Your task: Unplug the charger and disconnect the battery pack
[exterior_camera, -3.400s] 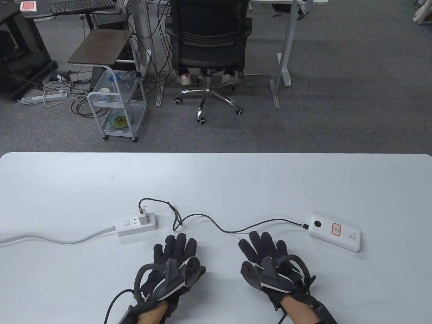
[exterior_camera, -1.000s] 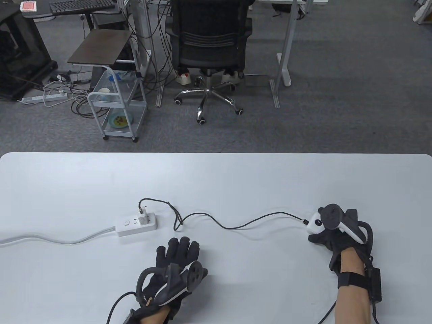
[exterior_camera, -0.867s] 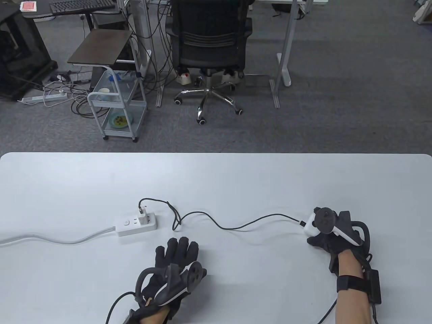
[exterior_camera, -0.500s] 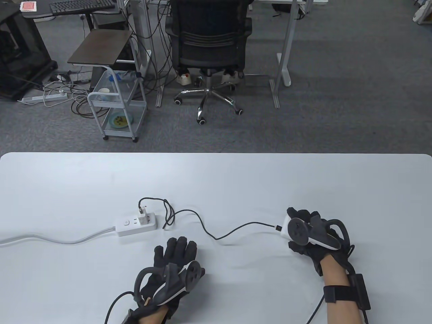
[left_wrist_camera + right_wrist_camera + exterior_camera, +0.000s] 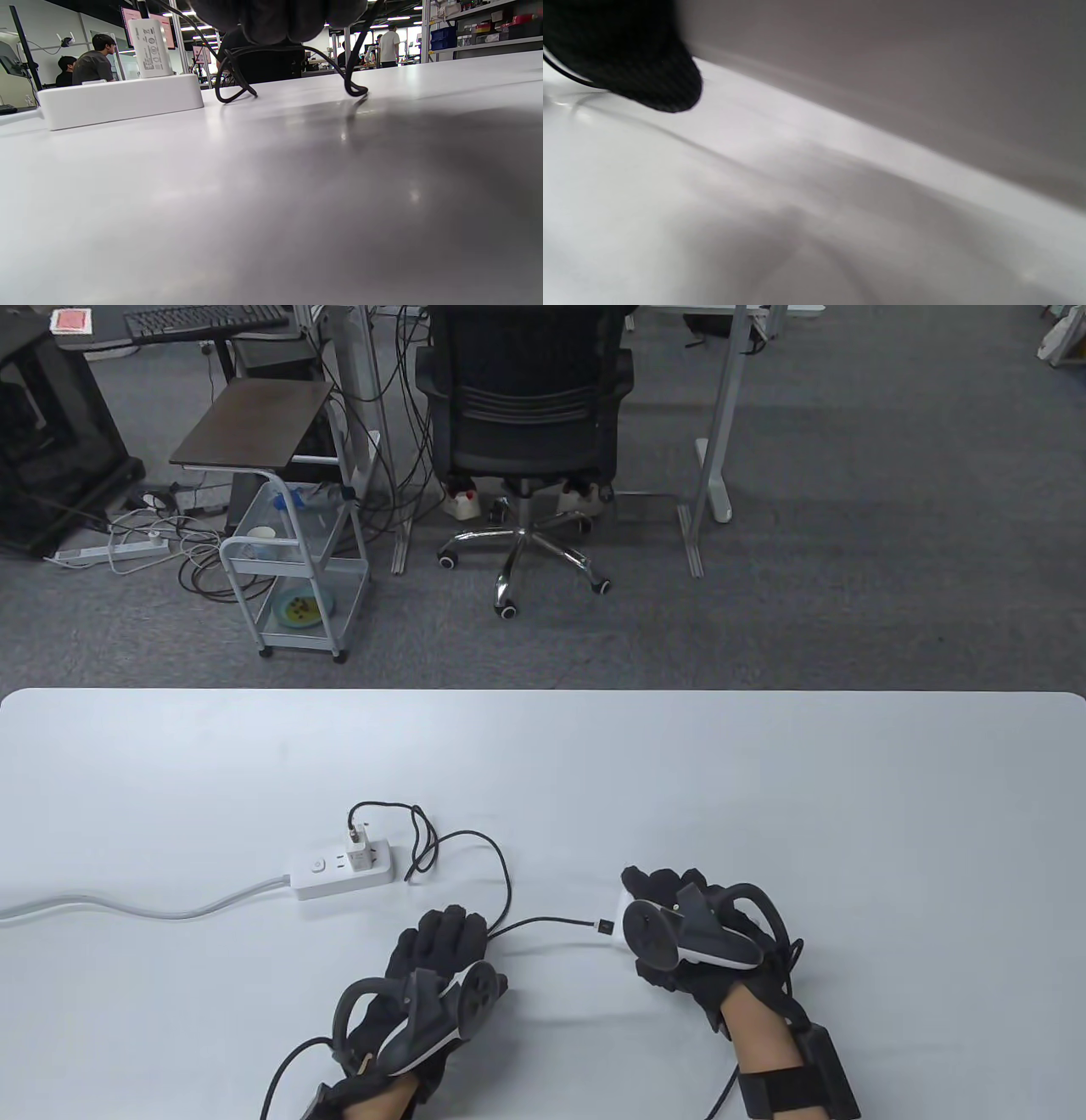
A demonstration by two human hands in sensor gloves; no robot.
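A white charger stands plugged into a white power strip; both also show in the left wrist view, the charger on the strip. A black cable runs from the charger to a plug in the white battery pack. My right hand grips the pack, which it mostly hides. My left hand rests on the table and holds nothing, fingertips beside the cable. In the left wrist view the cable loops just ahead of my fingertips.
The strip's grey cord trails off the table's left edge. The white table lies bare beyond the hands. An office chair and a small cart stand on the floor behind. The right wrist view is blurred.
My right hand took hold of the battery pack at the right and carried it left toward the table's middle. The cable went slack and bunched near the strip. My left hand barely shifted.
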